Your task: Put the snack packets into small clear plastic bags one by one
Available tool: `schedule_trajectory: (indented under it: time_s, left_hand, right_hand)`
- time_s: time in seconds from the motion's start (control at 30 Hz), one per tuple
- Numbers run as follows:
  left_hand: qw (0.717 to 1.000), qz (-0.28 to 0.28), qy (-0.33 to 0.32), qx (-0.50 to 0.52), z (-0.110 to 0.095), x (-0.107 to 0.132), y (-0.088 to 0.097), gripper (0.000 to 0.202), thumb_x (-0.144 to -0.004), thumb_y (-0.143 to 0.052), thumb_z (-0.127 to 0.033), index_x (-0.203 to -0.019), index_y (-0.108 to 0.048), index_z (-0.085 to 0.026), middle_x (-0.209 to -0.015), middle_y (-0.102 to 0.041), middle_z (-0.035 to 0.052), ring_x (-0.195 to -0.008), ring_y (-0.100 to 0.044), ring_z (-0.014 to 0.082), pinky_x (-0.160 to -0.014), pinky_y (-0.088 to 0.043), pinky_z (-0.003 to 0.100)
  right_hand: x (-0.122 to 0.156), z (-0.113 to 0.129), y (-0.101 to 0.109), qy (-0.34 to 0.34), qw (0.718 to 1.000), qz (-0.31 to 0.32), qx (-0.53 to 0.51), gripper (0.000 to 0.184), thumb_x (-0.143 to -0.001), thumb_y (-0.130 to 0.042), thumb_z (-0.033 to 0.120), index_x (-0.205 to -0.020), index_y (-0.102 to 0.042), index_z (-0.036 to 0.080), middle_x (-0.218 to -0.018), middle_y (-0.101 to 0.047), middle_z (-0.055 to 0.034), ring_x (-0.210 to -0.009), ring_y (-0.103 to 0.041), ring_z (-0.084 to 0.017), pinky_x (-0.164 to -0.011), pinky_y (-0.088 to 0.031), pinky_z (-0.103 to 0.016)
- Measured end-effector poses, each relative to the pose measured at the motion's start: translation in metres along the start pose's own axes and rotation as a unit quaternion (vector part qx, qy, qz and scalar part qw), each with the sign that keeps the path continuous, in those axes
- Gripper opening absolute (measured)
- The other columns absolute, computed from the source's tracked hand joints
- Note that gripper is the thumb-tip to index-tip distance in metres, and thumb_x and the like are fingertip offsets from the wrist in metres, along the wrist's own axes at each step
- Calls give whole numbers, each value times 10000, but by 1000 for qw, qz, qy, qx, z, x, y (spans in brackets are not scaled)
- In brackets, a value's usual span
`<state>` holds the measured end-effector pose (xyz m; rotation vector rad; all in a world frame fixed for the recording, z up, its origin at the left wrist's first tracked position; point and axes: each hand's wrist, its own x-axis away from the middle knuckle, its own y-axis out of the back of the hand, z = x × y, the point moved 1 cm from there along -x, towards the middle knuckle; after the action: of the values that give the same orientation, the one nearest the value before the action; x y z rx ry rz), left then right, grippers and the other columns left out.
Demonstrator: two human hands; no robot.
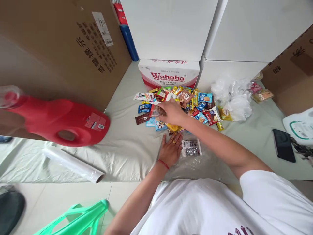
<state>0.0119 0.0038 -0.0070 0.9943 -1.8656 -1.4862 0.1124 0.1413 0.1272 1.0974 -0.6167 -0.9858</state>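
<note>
A heap of small wrapped snacks (195, 98) lies on the cloth-covered surface in many colours. My right hand (173, 112) reaches over the heap, its fingers closed on a clear-and-red snack packet (156, 111) with something brown inside. Below it, my left hand (170, 149), with a ring and a red cord at the wrist, lies flat, fingers extended at the heap's near edge. Just right of the left fingers, a small clear packet with dark contents (191, 148) rests on a transparent plastic bag (198, 166). A dark brown wrapped bar (142, 118) sticks out at the heap's left.
Behind the heap stands a Wahaba water carton (168, 73) among white boxes (168, 29). A red jug (70, 122) and a white roll (73, 164) lie left. Crumpled clear bags (234, 98), a phone (283, 145) and a white bottle (299, 125) are right. A green stool (80, 217) stands below.
</note>
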Motion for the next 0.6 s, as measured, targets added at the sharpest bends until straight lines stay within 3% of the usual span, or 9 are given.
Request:
schedule_trajectory:
  time_s: [0.07, 0.13, 0.2, 0.3, 0.43, 0.6]
  left_hand:
    - [1000, -1, 3, 11, 0, 0, 0, 539, -1071, -239, -353, -1587, -356, -248, -1639, -391, 63, -1531, -325, 226, -1278, -73, 608]
    - [1000, -3, 2, 22, 1, 0, 1, 532, -1073, -245, -353, -1574, -383, -240, -1615, -431, 69, -1530, -328, 234, -1275, -52, 623]
    - [1000, -3, -4, 28, 1, 0, 2, 526, -1072, -257, -347, -1566, -401, -238, -1604, -449, 74, -1528, -333, 243, -1273, -44, 632]
    - [1000, -5, -9, 26, 2, 0, 4, 534, -1070, -258, -344, -1584, -370, -248, -1629, -402, 71, -1525, -343, 246, -1275, -62, 624]
    - [1000, 5, -9, 15, 2, -1, 4, 551, -1063, -266, -331, -1607, -323, -265, -1638, -379, 70, -1522, -351, 266, -1269, -93, 631]
    - [1000, -3, -3, 10, 1, -1, 2, 556, -1064, -267, -342, -1616, -292, -279, -1638, -379, 64, -1520, -357, 265, -1271, -85, 631]
  right_hand:
    - [46, -13, 21, 74, 996, -21, -36, 514, -894, -664, 395, -1356, -614, 177, -1224, -668, -121, -1190, -477, -341, -1024, -371, -474]
    - [96, -30, 27, 97, 993, -8, -68, 504, -919, -654, 408, -1376, -604, 201, -1238, -657, -115, -1157, -493, -311, -1032, -378, -460]
    - [141, -46, 15, 85, 993, 28, -80, 535, -930, -653, 382, -1437, -561, 236, -1254, -651, -120, -1152, -503, -304, -1020, -397, -459]
    - [187, -59, -26, 48, 994, 92, -38, 607, -884, -722, 341, -1455, -549, 228, -1311, -623, -148, -1210, -493, -326, -1038, -397, -493]
    - [199, -58, -62, 27, 994, 105, 15, 771, -810, -804, 345, -1496, -489, 188, -1409, -545, -178, -1342, -408, -353, -1134, -319, -550]
    - [192, -55, -53, 52, 992, 110, 45, 661, -810, -758, 276, -1425, -550, 150, -1293, -586, -176, -1298, -427, -351, -1152, -301, -552]
